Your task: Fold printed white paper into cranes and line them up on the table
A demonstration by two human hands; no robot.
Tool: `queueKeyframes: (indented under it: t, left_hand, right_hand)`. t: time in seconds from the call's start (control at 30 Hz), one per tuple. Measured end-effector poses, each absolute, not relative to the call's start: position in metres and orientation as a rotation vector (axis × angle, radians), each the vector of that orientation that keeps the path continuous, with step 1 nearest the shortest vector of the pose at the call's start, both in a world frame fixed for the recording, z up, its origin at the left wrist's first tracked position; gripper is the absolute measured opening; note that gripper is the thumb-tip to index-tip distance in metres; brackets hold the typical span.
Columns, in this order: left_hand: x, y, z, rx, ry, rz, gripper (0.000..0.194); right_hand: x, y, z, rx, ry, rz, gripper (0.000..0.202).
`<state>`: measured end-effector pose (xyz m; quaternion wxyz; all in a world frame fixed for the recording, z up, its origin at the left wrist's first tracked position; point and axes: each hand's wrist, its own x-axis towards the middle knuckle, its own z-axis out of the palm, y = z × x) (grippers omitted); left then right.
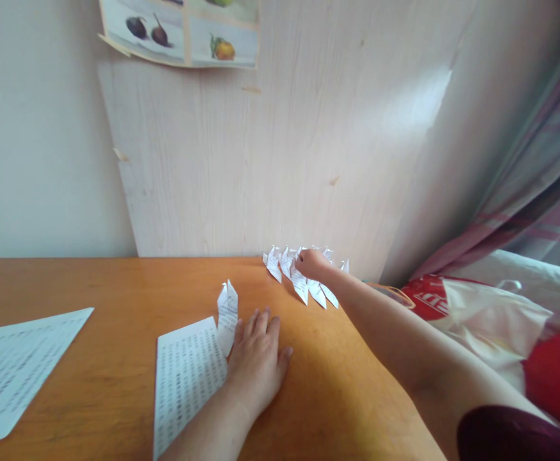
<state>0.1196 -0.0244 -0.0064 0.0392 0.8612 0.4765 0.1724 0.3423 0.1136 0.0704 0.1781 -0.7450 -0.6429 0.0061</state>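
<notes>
My left hand [259,358] rests flat on the wooden table with its fingers stretched out. Just beyond its fingertips, to the left, stands a folded paper crane [228,319] made of printed paper. A printed sheet [188,378] lies under and beside my left wrist. Reaching to the back of the table, my right hand [312,264] is closed in a pinch on a paper crane [299,285] within a row of several similar cranes [273,264]. The fingertips of that hand are partly hidden, and its back covers some of the cranes.
A stack of printed sheets [20,365] lies at the left of the table [116,397]. Behind rises a pale wood-grain board [261,160] with fruit pictures [179,32]. To the right are red and white bags [491,314] and a curtain [525,186].
</notes>
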Motion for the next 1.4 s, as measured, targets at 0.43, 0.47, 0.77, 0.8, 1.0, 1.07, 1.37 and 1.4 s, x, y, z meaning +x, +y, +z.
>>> queueKeyframes:
  t: [0.43,0.47,0.77,0.8,1.0,1.07,1.37,1.4]
  left_hand:
    - [0.120,-0.025,-0.006,2.650,1.438,0.569,0.052]
    - [0.120,-0.025,-0.005,2.656,1.434,0.560,0.052]
    - [0.120,-0.024,-0.006,2.704,1.453,0.524,0.054]
    - [0.120,-0.023,-0.007,2.712,1.458,0.527,0.054]
    - [0.120,-0.022,-0.009,2.723,1.454,0.543,0.053]
    - [0.119,-0.022,-0.009,2.725,1.451,0.549,0.053]
    - [0.119,-0.023,-0.006,2.726,1.451,0.530,0.051]
    - [0.119,-0.023,-0.005,2.725,1.450,0.532,0.051]
  right_hand:
    - [0.325,0.041,0.049,-1.996,-1.885,-0.125,0.029]
    - [0.323,0.033,0.041,-1.973,-1.952,-0.126,0.029]
    - [0.314,0.002,0.010,-2.049,-2.149,-0.152,0.044]
    - [0.314,0.001,0.010,-2.053,-2.146,-0.158,0.045]
    - [0.317,-0.002,0.011,-2.048,-2.124,-0.207,0.046]
    - [0.319,-0.003,0.011,-2.048,-2.120,-0.213,0.045]
    - [0.315,-0.006,0.010,-2.042,-2.123,-0.237,0.047]
    - [0.315,-0.006,0.010,-2.041,-2.123,-0.237,0.047]
